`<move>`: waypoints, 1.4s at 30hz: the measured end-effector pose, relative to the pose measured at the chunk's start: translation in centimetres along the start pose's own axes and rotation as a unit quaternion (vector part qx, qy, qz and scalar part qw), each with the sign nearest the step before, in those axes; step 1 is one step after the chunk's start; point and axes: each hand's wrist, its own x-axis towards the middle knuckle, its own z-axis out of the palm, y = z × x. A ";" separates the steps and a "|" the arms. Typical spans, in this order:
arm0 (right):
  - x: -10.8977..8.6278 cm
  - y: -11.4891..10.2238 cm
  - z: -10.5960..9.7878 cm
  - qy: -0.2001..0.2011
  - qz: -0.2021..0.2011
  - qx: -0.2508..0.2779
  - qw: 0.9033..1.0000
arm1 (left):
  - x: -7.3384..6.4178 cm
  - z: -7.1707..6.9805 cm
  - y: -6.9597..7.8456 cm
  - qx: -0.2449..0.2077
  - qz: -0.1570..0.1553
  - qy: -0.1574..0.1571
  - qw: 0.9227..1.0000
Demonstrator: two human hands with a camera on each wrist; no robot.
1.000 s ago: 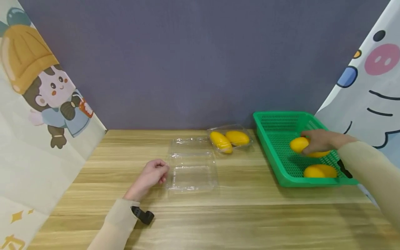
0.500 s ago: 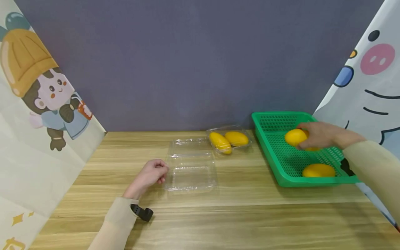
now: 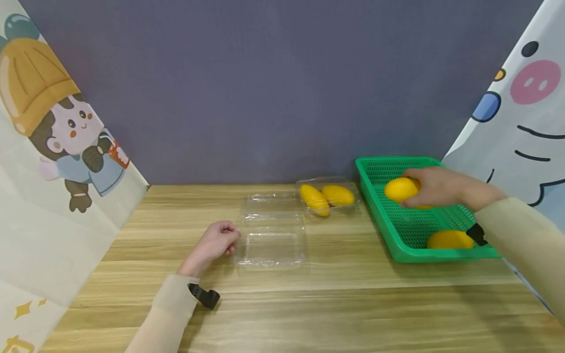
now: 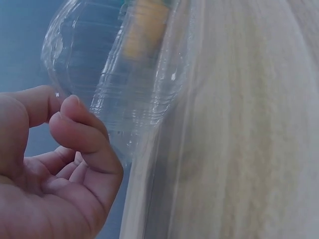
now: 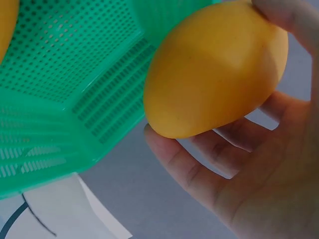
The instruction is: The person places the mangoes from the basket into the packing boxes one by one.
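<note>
My right hand (image 3: 434,187) grips a yellow mango (image 3: 400,189) above the green basket (image 3: 394,245). In the right wrist view the fingers curl round the smooth mango (image 5: 214,74), which is clear of the basket wall. Another mango (image 3: 450,239) lies in the basket's front, and a yellow bit of one more shows beneath my hand. At the left, my left hand (image 3: 215,242) pinches the left edge of a clear plastic clamshell box (image 3: 271,249), which lies open on the table. The left wrist view shows thumb and index finger at the rim of the box (image 4: 109,84).
Behind the open box, to its right, a second clear box (image 3: 359,200) holds two mangoes (image 3: 315,200). The wooden table (image 3: 309,314) ends at a grey back panel (image 3: 247,98). Printed panels flank both sides.
My right hand has lifted the mango from among the others in the basket and moved it left. My left hand stays at the edge of the open box.
</note>
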 end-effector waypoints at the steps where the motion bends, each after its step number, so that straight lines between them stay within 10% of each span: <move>1: 0.0 -0.2 0.0 0.001 0.000 0.002 1.000 | 0.0 0.0 0.0 -0.002 -0.002 0.005 1.000; 42: 2.4 -14.0 0.1 0.013 0.017 0.178 0.984 | -0.5 0.8 0.4 -0.009 -0.017 0.019 1.000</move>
